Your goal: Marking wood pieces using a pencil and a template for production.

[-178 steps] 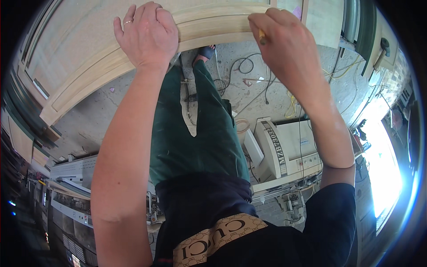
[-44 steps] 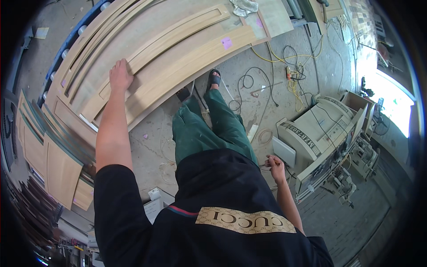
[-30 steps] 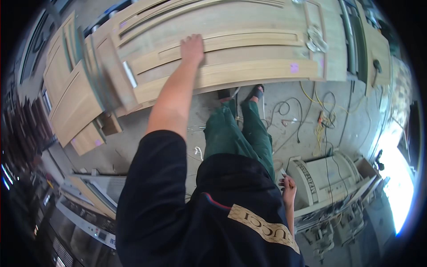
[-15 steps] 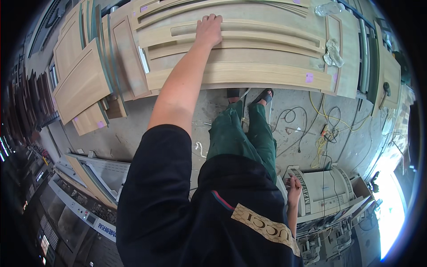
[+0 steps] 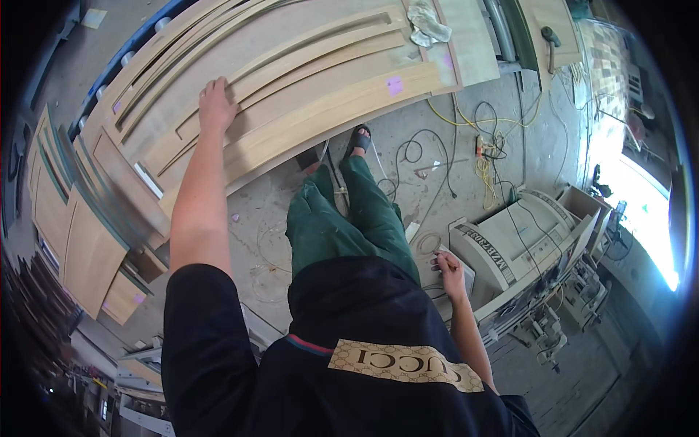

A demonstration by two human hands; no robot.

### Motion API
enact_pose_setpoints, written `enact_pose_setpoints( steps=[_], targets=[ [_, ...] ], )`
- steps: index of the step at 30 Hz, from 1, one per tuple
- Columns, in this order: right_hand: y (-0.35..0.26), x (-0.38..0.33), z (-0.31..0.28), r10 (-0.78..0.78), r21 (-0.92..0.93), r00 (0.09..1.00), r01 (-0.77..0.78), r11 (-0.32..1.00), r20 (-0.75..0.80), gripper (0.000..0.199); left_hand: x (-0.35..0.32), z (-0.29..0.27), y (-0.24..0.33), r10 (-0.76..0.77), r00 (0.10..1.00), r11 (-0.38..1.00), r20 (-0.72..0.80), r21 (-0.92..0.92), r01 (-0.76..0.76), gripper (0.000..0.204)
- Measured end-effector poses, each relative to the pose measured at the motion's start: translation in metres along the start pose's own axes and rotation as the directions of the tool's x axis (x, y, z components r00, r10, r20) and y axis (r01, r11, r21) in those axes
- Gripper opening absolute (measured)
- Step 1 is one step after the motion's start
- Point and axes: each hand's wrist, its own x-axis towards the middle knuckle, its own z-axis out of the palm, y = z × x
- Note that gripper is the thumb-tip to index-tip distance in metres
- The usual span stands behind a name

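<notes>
Two hands show in the head view, well apart; the left hand (image 5: 217, 105) lies flat, palm down and fingers spread, on a large pale wooden door panel (image 5: 291, 80) with raised curved mouldings, touching the ridge of one moulding near the panel's left part; the arm reaches straight out from a black sleeve. The panel lies flat on a bench whose blue edge (image 5: 109, 69) shows at its far left; a crumpled grey rag (image 5: 428, 20) rests on the panel's far right end, and a small purple mark (image 5: 394, 85) sits near the panel's near edge. The right hand (image 5: 449, 271) hangs low beside the person's hip, fingers curled loosely around a thin short thing, perhaps a pencil (image 5: 442, 258), too small to tell surely. Green trousers (image 5: 349, 226) and a dark sandal (image 5: 359, 138) stand on the dusty concrete floor (image 5: 466, 131); yellow and black cables (image 5: 484, 153) lie tangled on that floor to the right. A pale boxy machine (image 5: 520, 244) stands just right of the right hand. More wooden panels (image 5: 69, 218) lean stacked at the left. A hammer (image 5: 551, 40) lies on another pale board at top right. No container with visible contents can be made out.
</notes>
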Motion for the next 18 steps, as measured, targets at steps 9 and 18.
enact_pose_setpoints(
  steps=[9, 18],
  targets=[
    [0.007, 0.012, 0.009, 0.047, 0.023, 0.999, -0.047, 0.999, -0.01, 0.031, -0.043, 0.006, 0.078, 0.036, 0.999, 0.993, -0.014, -0.114, -0.037, 0.083],
    [-0.018, 0.04, 0.015, 0.048, 0.135, 0.998, -0.053, 0.989, 0.04, 0.032, -0.113, 0.027, 0.201, 0.298, 0.951, 0.955, 0.081, -0.014, -0.297, 0.093]
  ],
)
